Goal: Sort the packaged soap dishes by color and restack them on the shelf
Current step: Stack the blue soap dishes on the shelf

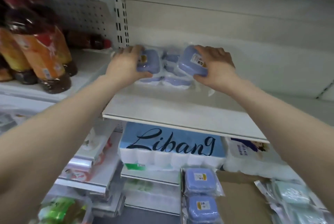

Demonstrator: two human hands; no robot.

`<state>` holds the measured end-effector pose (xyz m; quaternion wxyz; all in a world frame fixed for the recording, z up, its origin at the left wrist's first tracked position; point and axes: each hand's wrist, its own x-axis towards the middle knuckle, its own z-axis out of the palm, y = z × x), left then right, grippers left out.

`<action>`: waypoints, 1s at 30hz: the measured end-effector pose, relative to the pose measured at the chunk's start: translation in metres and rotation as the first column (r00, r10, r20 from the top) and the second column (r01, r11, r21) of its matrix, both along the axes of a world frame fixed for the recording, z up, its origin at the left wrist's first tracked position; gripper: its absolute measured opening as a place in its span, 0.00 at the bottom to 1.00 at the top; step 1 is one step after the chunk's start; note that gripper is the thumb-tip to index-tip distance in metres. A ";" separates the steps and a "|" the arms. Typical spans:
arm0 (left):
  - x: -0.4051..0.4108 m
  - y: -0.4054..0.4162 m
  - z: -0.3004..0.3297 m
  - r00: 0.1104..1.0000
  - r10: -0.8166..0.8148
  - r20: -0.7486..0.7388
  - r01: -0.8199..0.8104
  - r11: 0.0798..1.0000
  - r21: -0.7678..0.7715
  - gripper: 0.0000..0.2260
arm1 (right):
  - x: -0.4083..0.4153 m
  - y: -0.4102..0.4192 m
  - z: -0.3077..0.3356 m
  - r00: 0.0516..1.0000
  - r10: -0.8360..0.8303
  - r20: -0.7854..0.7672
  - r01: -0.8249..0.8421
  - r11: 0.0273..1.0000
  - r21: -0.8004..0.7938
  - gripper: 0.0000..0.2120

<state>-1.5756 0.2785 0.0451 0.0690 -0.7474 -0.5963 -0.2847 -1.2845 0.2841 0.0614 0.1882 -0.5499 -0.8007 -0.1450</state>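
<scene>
Several blue packaged soap dishes [169, 77] are piled at the back left of the white shelf [180, 113]. My left hand [124, 66] grips the top left blue dish [149, 62], thumb under its front edge. My right hand [215, 66] grips the top right blue dish [192, 61], which is tilted up with its label showing. Lower down, two more blue packaged dishes [199, 180] lie on a cardboard box [240, 196], and pale green packaged dishes [292, 198] lie at its right.
Dark bottles with orange labels [39, 50] stand on the shelf section to the left, behind a perforated divider [119, 15]. Below the shelf sits a blue "Libang" tissue pack [171, 146] and other wrapped goods. The shelf's right part is bare white.
</scene>
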 end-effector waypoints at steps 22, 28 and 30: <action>-0.004 0.145 -0.015 0.975 -0.049 -0.217 0.114 0.948 0.298 0.18 | -0.038 0.123 -0.002 0.997 0.072 0.001 -0.072 0.996 0.059 0.23; -0.003 0.151 -0.029 0.964 -0.015 -0.264 0.105 0.938 0.330 0.19 | -0.035 0.137 -0.033 0.994 0.029 0.104 -0.038 0.995 0.090 0.23; -0.003 0.151 -0.028 0.959 -0.019 -0.282 0.109 0.946 0.307 0.20 | -0.036 0.136 -0.036 0.991 -0.009 0.130 0.000 0.998 0.068 0.24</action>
